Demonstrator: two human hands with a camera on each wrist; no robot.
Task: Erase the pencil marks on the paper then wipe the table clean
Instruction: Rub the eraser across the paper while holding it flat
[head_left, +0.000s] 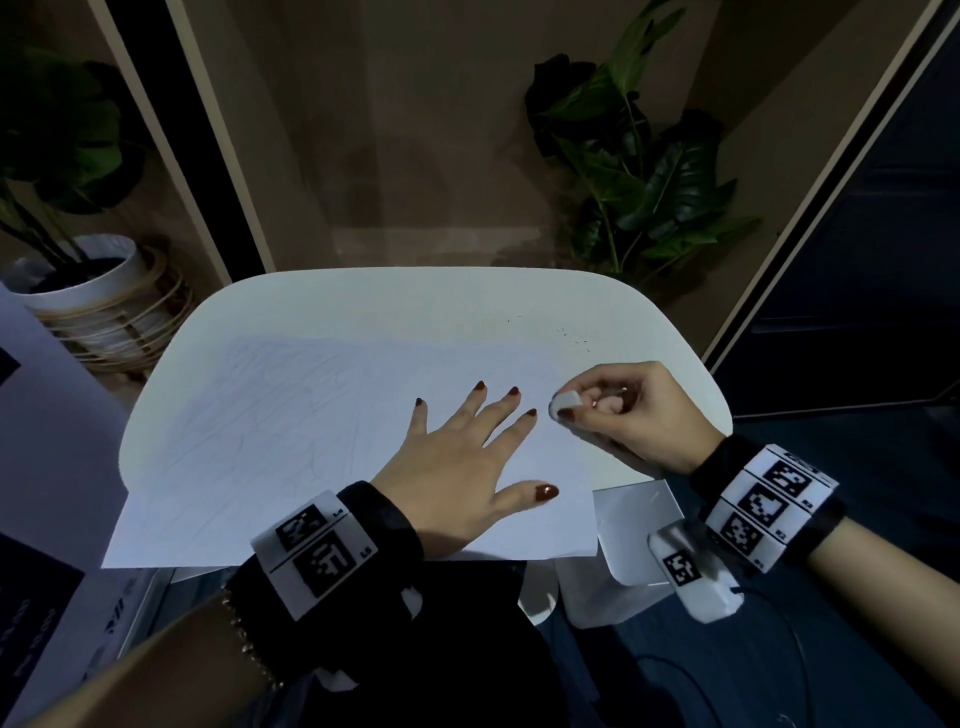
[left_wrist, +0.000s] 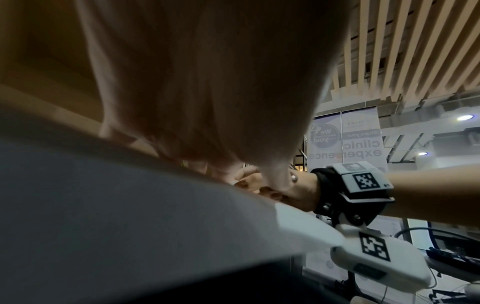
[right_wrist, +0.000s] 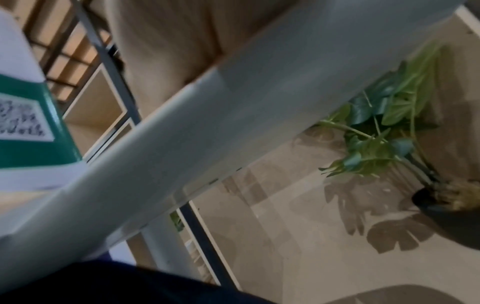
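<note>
A white sheet of paper (head_left: 291, 431) with faint pencil lines lies on the small white table (head_left: 415, 301), its near edge hanging over the front. My left hand (head_left: 457, 457) lies flat on the paper's right part, fingers spread and straight. My right hand (head_left: 623, 410) pinches a small white eraser (head_left: 565, 402) between thumb and fingers at the paper's right edge, just beyond the left fingertips. In the left wrist view the left palm (left_wrist: 207, 82) fills the frame above the paper (left_wrist: 130, 205), with the right hand (left_wrist: 298, 189) behind it.
Dark eraser crumbs (head_left: 576, 338) dot the table's far right. A folded white cloth or sheet (head_left: 634, 530) sits below the table's right front corner. Potted plants stand at back left (head_left: 83, 291) and back right (head_left: 649, 171). The right wrist view is blurred.
</note>
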